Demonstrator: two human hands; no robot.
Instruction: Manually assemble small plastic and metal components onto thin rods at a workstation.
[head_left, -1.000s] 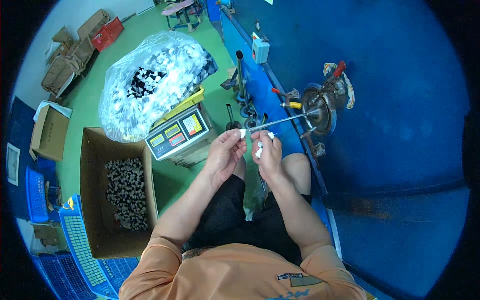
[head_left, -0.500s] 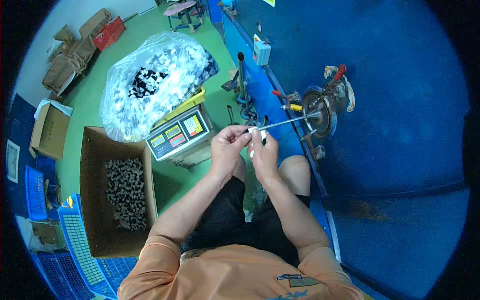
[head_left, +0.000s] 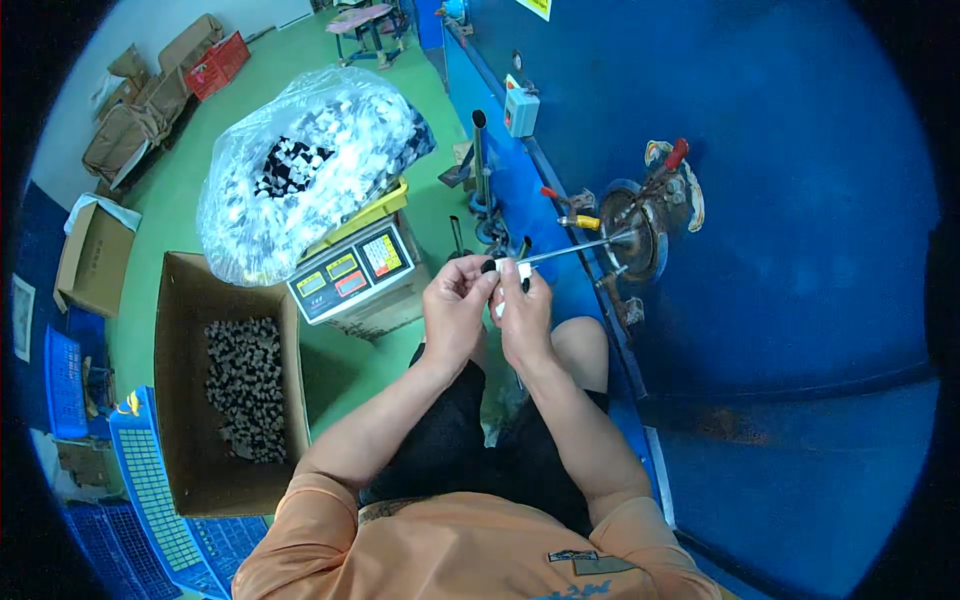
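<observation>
My left hand (head_left: 457,308) pinches a small black piece (head_left: 488,267) between thumb and fingertips. Beside it, almost touching, my right hand (head_left: 526,318) has its fingers closed around small white pieces (head_left: 523,270), with a bit of black among them. A thin metal rod (head_left: 570,249) runs from the round metal fitting (head_left: 634,228) on the blue machine to the right hand's fingertips; its near end is hidden there. To the left, a clear plastic bag (head_left: 235,215) holds many white and black pieces. Below it, a cardboard box (head_left: 190,470) contains dark-and-white pieces (head_left: 245,385).
A digital scale (head_left: 350,275) under a yellow tray (head_left: 375,208) supports the bag. The large blue machine wall (head_left: 780,280) fills the right side, with red-handled levers (head_left: 678,152). Upright metal tubes (head_left: 480,160) stand ahead. Blue plastic crates (head_left: 145,460) are at the lower left.
The black piece in my left fingers shows more clearly, slightly apart from the white pieces. Both hands stay close to the rod's end; the whole view has shifted slightly.
</observation>
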